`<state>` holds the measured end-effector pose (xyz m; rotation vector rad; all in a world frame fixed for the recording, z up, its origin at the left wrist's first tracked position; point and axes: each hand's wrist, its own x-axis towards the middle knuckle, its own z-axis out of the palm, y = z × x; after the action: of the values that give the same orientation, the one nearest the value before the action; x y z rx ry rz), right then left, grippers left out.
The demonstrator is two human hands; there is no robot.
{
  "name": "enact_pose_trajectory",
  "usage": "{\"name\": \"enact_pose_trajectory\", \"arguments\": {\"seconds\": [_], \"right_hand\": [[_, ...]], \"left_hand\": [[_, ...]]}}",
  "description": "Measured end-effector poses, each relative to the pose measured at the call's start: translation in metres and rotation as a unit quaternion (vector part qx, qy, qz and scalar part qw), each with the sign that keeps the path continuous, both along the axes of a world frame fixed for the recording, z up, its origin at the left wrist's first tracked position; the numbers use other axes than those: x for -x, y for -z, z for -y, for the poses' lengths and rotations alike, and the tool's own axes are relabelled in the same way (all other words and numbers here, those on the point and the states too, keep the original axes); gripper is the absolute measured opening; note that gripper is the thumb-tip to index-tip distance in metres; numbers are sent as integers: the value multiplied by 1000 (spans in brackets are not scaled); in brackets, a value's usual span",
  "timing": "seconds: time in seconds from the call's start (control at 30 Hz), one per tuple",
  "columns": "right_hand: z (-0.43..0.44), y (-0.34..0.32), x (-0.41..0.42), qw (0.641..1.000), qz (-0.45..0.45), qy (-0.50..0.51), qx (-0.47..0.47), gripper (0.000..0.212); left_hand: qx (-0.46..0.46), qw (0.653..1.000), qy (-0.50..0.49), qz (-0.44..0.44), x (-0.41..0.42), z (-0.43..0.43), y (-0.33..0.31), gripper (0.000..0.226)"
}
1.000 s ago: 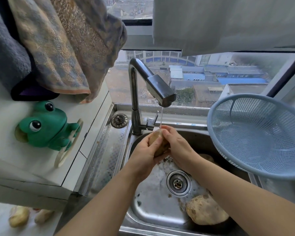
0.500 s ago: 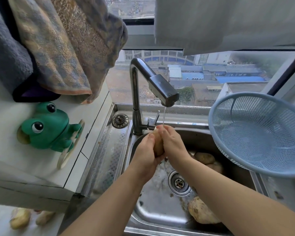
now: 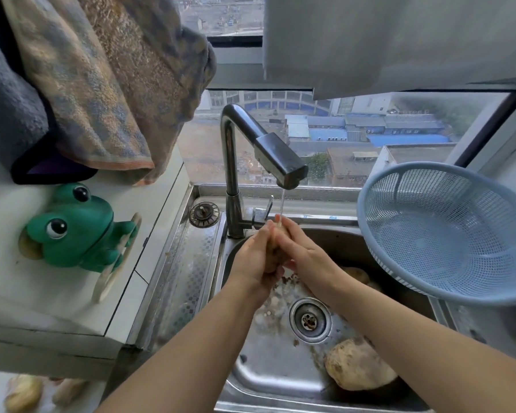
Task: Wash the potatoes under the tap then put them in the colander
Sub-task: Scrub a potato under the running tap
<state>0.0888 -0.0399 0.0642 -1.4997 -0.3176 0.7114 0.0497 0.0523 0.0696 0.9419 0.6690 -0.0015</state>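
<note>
My left hand [image 3: 255, 257] and my right hand [image 3: 303, 253] are pressed together around a brown potato [image 3: 273, 245], almost all of it hidden between my palms. A thin stream of water falls on it from the steel tap [image 3: 280, 162]. Below, in the steel sink [image 3: 268, 371], a large potato [image 3: 356, 368] lies at the front right and another potato [image 3: 358, 274] shows behind my right forearm. The blue plastic colander [image 3: 447, 231] stands tilted at the sink's right, with nothing inside it.
A green frog sponge holder [image 3: 72, 231] sits on the white ledge at the left, under hanging towels [image 3: 102, 84]. A drain plug [image 3: 204, 214] lies beside the tap base. Pale vegetables [image 3: 23, 393] lie at the bottom left. A window is behind the sink.
My hands have closed tighter around the potato, which showed more between them a second ago, and have turned it under the stream.
</note>
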Motion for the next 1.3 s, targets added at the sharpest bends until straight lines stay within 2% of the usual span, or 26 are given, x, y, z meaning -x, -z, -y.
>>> {"name": "enact_pose_trajectory", "arguments": {"seconds": [0.1, 0.2, 0.33, 0.43, 0.53, 0.67, 0.77, 0.8, 0.87, 0.97, 1.03, 1.1, 1.2, 1.3], "right_hand": [[3, 6, -1, 991, 102, -29, 75, 65], [-1, 8, 0, 984, 149, 1, 99, 52], [-15, 8, -2, 985, 126, 98, 58, 21], [-21, 5, -5, 991, 29, 131, 15, 29], [-18, 1, -5, 996, -30, 88, -12, 31], [-7, -1, -3, 999, 36, -21, 16, 24], [0, 1, -5, 990, 105, -79, 53, 43], [0, 4, -5, 988, 120, -74, 67, 47], [-4, 5, -5, 986, 145, -20, 76, 40], [-13, 1, -3, 990, 118, 60, 55, 16], [-14, -2, -2, 994, 63, 86, 26, 17], [-11, -2, -2, 997, 47, 59, 17, 21], [-1, -2, -4, 999, 28, -39, -16, 23], [3, 0, -7, 995, 74, -68, 19, 32]], "left_hand": [[88, 994, -33, -60, -1, -1, -3, 33], [108, 992, -38, -56, 2, 0, -5, 37], [54, 998, -11, -10, 5, 6, -4, 42], [17, 999, 36, 37, 11, 6, -5, 31], [-15, 996, 73, 58, 17, 1, -3, 23], [-44, 996, 67, 29, 16, -5, -3, 30], [-12, 999, 45, -18, 12, -9, -3, 40], [-11, 999, 42, -28, 10, -9, -3, 41], [-31, 998, 41, -40, 7, -4, -5, 42], [-48, 998, 32, -36, 6, 7, -7, 42], [-47, 998, 37, -33, 8, 9, -5, 40], [-31, 998, 44, -36, 10, 4, -2, 38], [30, 996, 64, -48, 12, -12, -1, 43], [63, 994, 78, -49, 12, -17, -3, 46]]}}
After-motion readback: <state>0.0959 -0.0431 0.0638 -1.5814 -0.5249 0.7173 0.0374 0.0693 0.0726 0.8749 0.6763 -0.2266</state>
